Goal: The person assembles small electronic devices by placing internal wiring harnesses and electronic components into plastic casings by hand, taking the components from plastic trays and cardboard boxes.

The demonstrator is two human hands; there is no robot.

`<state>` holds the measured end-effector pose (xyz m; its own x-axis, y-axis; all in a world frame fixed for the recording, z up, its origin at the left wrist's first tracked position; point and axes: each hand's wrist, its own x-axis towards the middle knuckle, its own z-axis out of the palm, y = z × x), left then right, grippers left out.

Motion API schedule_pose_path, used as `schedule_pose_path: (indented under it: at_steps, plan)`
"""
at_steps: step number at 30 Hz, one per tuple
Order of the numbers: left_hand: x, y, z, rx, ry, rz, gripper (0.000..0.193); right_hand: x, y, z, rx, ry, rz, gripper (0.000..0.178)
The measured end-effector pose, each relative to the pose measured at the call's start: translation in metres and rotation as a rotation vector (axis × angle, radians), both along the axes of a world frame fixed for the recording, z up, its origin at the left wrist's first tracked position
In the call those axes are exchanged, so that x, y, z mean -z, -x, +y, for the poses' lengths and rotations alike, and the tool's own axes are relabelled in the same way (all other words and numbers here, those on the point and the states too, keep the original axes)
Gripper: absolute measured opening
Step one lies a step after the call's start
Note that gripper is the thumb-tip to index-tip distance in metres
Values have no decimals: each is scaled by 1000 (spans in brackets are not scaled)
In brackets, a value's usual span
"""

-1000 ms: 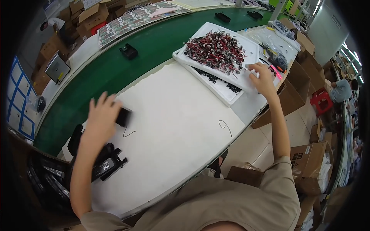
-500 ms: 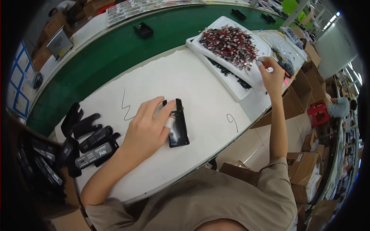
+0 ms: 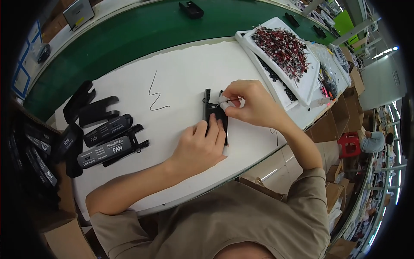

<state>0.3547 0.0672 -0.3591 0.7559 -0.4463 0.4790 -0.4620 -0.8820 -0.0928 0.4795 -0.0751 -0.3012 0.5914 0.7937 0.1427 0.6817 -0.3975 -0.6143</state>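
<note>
**Two hands on one black housing at mid-worktop**

One black plastic housing [image 3: 215,115] lies flat near the middle of the white worktop [image 3: 129,77], long and narrow, its far end forked into two short prongs. The left hand [image 3: 202,144] rests on its near end, fingers laid flat and pressing it down, not curled round it. The right hand [image 3: 250,103] sits over the far end with thumb and forefinger pinched shut on a thin dark wire [image 3: 228,100] and a small white piece that touches the housing's top; what the white piece is cannot be told.

One loose bent wire [image 3: 155,97] lies on the worktop to the left, well apart from the housing. Further left, at the worktop's edge, sits a cluster of black cases [image 3: 101,129], about six, two of them with pale printed labels facing up.

To the right, two white trays stand stacked and tilted: the upper tray [image 3: 302,84] holds a heap of red-and-black wired parts [image 3: 280,45], too many to count, and the lower tray [image 3: 252,52] shows a row of small black rings along its edge. Beyond the worktop runs a green belt [image 3: 142,30] carrying several black parts.
</note>
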Motion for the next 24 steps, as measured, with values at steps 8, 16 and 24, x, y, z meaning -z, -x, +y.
schedule_pose_path:
  at_steps: [8, 16, 24]
  plan:
    - [5, 0, 0, -12, 31, -26, 66, 1, 2, 17, -88, 124, -220, 17]
    - [6, -2, 0, -14, 47, -24, 66, 1, 2, 18, -73, 142, -257, 16]
    - [11, -1, -2, -30, 57, 14, 70, -1, 5, 18, -74, 168, -263, 17]
